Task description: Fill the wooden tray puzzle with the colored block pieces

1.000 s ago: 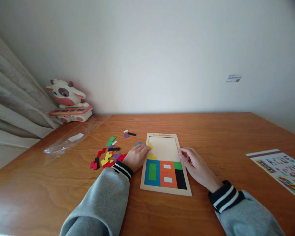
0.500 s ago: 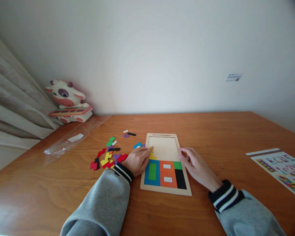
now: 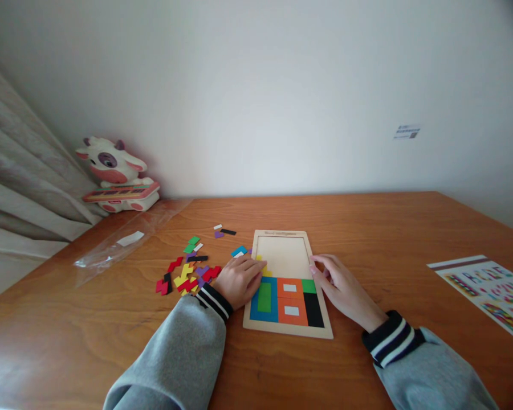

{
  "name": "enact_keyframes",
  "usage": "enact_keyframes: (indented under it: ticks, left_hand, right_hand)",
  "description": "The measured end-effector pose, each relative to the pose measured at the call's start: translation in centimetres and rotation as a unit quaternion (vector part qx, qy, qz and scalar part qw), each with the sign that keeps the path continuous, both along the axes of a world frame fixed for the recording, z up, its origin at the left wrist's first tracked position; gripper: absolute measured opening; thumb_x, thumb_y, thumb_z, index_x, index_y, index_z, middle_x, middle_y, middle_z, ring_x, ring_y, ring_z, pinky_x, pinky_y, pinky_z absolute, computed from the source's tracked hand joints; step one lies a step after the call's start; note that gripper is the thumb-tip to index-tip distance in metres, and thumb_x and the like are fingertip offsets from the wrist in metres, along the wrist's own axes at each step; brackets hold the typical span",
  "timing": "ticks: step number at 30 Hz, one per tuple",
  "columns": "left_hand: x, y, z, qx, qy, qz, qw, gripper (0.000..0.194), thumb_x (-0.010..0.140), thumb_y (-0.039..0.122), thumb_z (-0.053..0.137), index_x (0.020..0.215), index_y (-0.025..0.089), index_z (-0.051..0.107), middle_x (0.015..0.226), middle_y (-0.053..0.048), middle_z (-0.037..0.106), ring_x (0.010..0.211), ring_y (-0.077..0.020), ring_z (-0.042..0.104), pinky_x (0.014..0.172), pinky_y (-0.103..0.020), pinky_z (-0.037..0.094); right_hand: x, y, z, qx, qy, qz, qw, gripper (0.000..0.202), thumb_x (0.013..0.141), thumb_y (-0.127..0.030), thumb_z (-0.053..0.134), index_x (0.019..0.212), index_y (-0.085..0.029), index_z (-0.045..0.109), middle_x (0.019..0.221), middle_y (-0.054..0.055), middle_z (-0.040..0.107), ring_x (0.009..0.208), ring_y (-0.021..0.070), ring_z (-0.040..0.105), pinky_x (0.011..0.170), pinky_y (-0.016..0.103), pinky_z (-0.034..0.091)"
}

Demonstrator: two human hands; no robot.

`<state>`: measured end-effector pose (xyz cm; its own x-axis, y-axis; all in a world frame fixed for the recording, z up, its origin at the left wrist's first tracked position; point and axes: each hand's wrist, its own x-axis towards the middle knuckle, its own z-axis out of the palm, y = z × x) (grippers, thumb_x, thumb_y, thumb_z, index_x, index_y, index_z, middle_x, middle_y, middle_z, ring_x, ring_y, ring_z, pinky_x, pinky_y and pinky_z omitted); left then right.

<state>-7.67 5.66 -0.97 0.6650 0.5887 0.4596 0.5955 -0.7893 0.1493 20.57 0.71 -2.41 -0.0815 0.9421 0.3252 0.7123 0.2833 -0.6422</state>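
Observation:
The wooden puzzle board (image 3: 287, 333) lies flat on the table in front of me. Its near half is filled with blue, green, orange, white and black pieces; the far half shows bare wood apart from a yellow puzzle piece (image 3: 264, 270) at the left. My left hand (image 3: 239, 279) reaches over the left rim, its fingers close together and closed on the yellow piece, which they partly cover. At the right rim, my right hand (image 3: 342, 287) is closed, thumb and index fingertip against the frame of the board.
Loose coloured pieces (image 3: 187, 272) lie scattered left of the board. A clear plastic bag (image 3: 106, 250) and a cow toy with a keyboard (image 3: 119, 176) are farther left. On the right lies a printed sheet (image 3: 487, 293). A wall (image 3: 282, 102) rises behind the table.
The fingers of my left hand have drawn slightly toward me over the yellow piece, the index finger less stretched out. My right hand stays at the board's right rim.

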Motion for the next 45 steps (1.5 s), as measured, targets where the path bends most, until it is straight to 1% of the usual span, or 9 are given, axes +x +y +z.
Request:
enact_keyframes:
  ticks: [6,9,19,25,33,36,38,41,45]
  left_hand:
    - [0.1,0.0,-0.3,0.032,-0.011,-0.053,0.998,0.025,0.095,0.025,0.050,0.113,0.020,0.068,0.110,-0.006,0.073,0.109,-0.0214,0.066,0.098,-0.039,0.053]
    - [0.1,0.1,-0.5,0.033,-0.013,-0.073,0.997,0.024,0.096,0.026,0.051,0.110,0.019,0.069,0.106,-0.006,0.075,0.104,-0.0203,0.068,0.095,-0.037,0.055]
    - [0.1,0.0,-0.3,0.040,-0.019,-0.068,0.997,0.021,0.096,0.025,0.050,0.097,0.017,0.070,0.098,-0.006,0.074,0.096,-0.0167,0.069,0.091,-0.029,0.056]
    - [0.0,0.0,-0.4,0.043,-0.013,-0.058,0.997,0.021,0.096,0.026,0.050,0.095,0.018,0.070,0.093,-0.005,0.074,0.091,-0.0162,0.069,0.086,-0.029,0.057]
    - [0.2,-0.2,0.4,0.035,-0.004,-0.040,0.999,0.021,0.096,0.026,0.050,0.092,0.019,0.069,0.090,-0.005,0.073,0.086,-0.0169,0.067,0.081,-0.030,0.056]
    - [0.2,-0.3,0.6,0.036,-0.006,-0.025,0.999,0.021,0.096,0.027,0.050,0.094,0.018,0.069,0.092,-0.005,0.072,0.088,-0.0171,0.067,0.083,-0.031,0.056]
    - [0.2,-0.3,0.5,0.039,-0.007,-0.018,0.999,0.021,0.096,0.027,0.050,0.094,0.018,0.068,0.093,-0.005,0.072,0.089,-0.0172,0.067,0.084,-0.030,0.056]
    - [0.1,-0.2,0.2,0.043,-0.007,-0.011,0.999,0.021,0.096,0.027,0.049,0.092,0.019,0.068,0.091,-0.005,0.072,0.089,-0.0172,0.067,0.084,-0.030,0.056]
    - [0.0,-0.1,0.0,0.039,-0.014,-0.006,0.999,0.023,0.096,0.027,0.048,0.089,0.020,0.069,0.086,-0.005,0.073,0.086,-0.0156,0.068,0.083,-0.028,0.056]
  right_hand:
    - [0.0,0.0,0.0,-0.009,-0.001,0.000,1.000,0.035,0.098,-0.048,0.040,0.117,-0.022,0.056,0.112,0.011,0.061,0.080,0.0202,0.061,0.078,0.040,0.055]
    - [0.0,-0.1,0.1,-0.015,0.000,0.000,1.000,0.036,0.099,-0.048,0.040,0.117,-0.022,0.055,0.113,0.011,0.061,0.080,0.0199,0.060,0.078,0.040,0.054]
    - [0.0,0.0,0.0,-0.007,-0.007,-0.005,1.000,0.037,0.098,-0.049,0.040,0.117,-0.022,0.057,0.113,0.011,0.062,0.079,0.0201,0.061,0.076,0.039,0.055]
    - [0.0,0.0,-0.1,-0.015,-0.006,0.000,1.000,0.036,0.098,-0.047,0.041,0.118,-0.021,0.055,0.114,0.011,0.060,0.081,0.0199,0.061,0.079,0.040,0.054]
    - [0.1,0.0,-0.1,-0.017,-0.014,0.002,1.000,0.034,0.099,-0.045,0.041,0.120,-0.022,0.055,0.115,0.011,0.060,0.081,0.0200,0.061,0.079,0.040,0.055]
    - [0.1,0.1,-0.1,-0.015,-0.020,0.016,1.000,0.034,0.100,-0.043,0.040,0.122,-0.023,0.057,0.119,0.011,0.059,0.089,0.0209,0.063,0.082,0.040,0.056]
    - [0.1,0.1,0.0,-0.004,-0.032,0.027,0.999,0.035,0.100,-0.042,0.040,0.123,-0.024,0.059,0.122,0.011,0.059,0.102,0.0229,0.062,0.089,0.042,0.054]
    - [0.1,0.0,-0.1,0.019,-0.068,0.039,0.997,0.036,0.100,-0.040,0.040,0.124,-0.024,0.062,0.130,0.011,0.058,0.119,0.0256,0.056,0.103,0.046,0.047]
    - [0.3,-0.1,0.0,0.032,-0.126,0.063,0.990,0.037,0.101,-0.038,0.039,0.128,-0.026,0.062,0.138,0.009,0.058,0.125,0.0266,0.055,0.105,0.052,0.043]
